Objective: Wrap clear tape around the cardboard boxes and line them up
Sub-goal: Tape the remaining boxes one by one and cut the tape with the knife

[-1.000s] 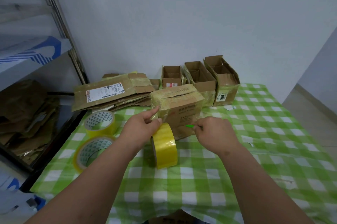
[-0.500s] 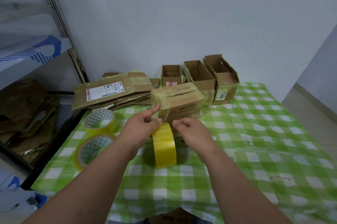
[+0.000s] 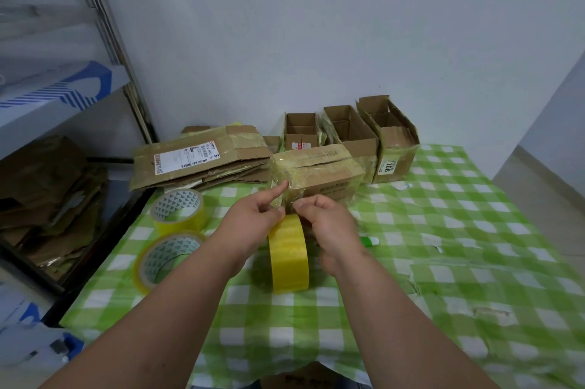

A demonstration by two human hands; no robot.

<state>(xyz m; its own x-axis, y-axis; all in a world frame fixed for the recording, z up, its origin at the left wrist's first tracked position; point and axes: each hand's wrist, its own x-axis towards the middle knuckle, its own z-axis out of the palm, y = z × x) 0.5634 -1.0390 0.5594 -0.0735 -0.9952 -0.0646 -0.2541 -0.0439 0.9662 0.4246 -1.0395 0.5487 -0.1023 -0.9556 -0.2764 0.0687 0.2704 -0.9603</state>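
Note:
A closed cardboard box [image 3: 319,167], wrapped in yellowish clear tape, stands on the green checked tablecloth [image 3: 459,230]. In front of it a yellow tape roll [image 3: 289,262] stands on edge. My left hand [image 3: 253,219] grips the top of the roll, its index finger stretched out against the box's lower left corner. My right hand [image 3: 329,225] is just right of it, fingers curled and pinching the tape strip at that same corner. The strip itself is barely visible.
Three open boxes [image 3: 351,135] stand in a row at the wall behind. Flattened cardboard [image 3: 196,160] is piled at the back left. Two more tape rolls [image 3: 179,209] [image 3: 164,257] lie left. A small green tool [image 3: 368,241] lies right of my right hand. A metal shelf [image 3: 95,50] stands left.
My right hand moved left from the box's right side to its front left corner beside the roll. The green tool it held now lies on the cloth. My left hand stayed.

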